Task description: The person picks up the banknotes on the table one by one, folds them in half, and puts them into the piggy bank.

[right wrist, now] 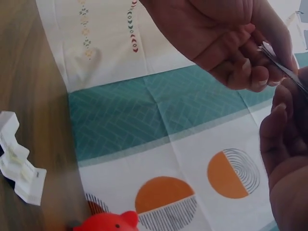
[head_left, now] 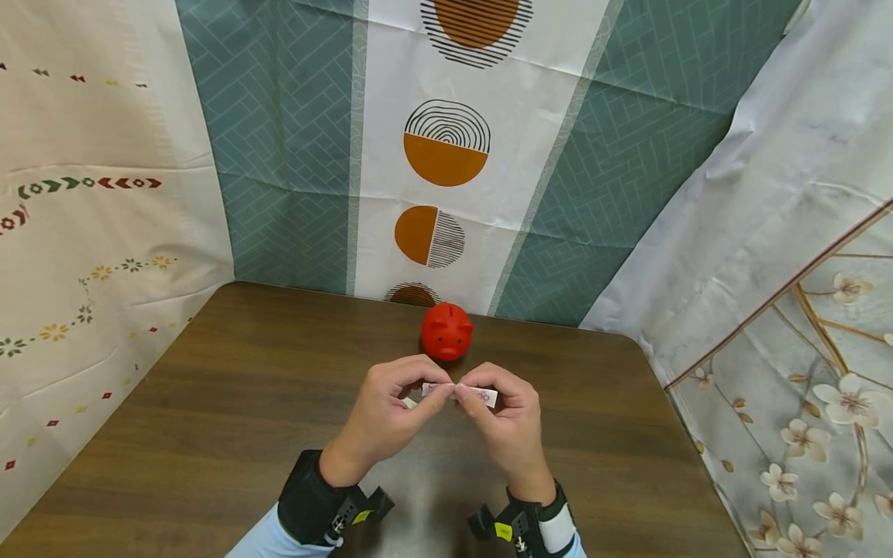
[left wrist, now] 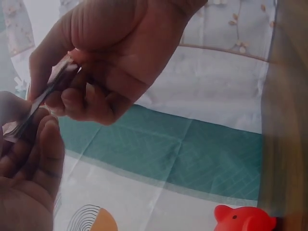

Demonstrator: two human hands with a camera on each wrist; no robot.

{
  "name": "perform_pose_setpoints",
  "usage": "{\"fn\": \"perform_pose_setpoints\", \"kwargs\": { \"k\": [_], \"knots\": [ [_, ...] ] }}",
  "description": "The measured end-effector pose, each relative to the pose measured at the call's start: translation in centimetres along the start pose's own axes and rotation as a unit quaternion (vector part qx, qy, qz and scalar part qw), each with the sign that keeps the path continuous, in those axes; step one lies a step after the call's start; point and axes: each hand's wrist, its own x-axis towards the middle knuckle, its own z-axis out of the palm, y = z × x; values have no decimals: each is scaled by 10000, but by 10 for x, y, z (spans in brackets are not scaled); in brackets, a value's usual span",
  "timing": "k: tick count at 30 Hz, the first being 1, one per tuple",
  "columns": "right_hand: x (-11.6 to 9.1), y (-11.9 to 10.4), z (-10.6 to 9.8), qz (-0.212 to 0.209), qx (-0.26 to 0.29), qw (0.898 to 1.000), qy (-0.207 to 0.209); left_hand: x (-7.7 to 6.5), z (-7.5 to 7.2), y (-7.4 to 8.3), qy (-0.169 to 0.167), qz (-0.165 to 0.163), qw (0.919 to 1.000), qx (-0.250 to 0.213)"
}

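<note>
Both hands meet over the table, just in front of a red piggy bank (head_left: pixel 446 332). Between them is a narrow folded banknote (head_left: pixel 484 397), pale with reddish printed figures, standing on edge. My left hand (head_left: pixel 391 407) pinches its left part between thumb and forefinger. The right hand (head_left: pixel 512 418) pinches it from the other side, thumb tips almost meeting at the middle. In the left wrist view the folded banknote (left wrist: pixel 48 91) appears as thin stacked layers. Much of it is hidden behind the fingers.
A white zigzag-folded paper (right wrist: pixel 24 163) lies on the wooden table (head_left: pixel 209 434), mostly hidden behind the left hand in the head view. Patterned curtains (head_left: pixel 293 155) hang along the table's back and sides. Each wrist wears a black strap with a small camera.
</note>
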Motion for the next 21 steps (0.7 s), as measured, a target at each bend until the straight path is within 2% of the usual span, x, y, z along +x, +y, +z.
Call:
{"fn": "perform_pose_setpoints", "kwargs": {
  "k": [4, 9, 14, 21],
  "knots": [
    [0, 0, 1, -108, 120, 9999, 23, 0, 1, 2, 54, 76, 10000, 29],
    [-1, 1, 0, -87, 266, 9996, 90, -2, 1, 3, 239, -245, 9990, -287],
    [-3, 0, -1, 3, 309, 9994, 166, -4, 1, 7, 423, -248, 9979, -419],
    [-1, -4, -4, 20, 265, 9991, 342, -1, 0, 7, 427, -437, 9968, -508]
  ]
}}
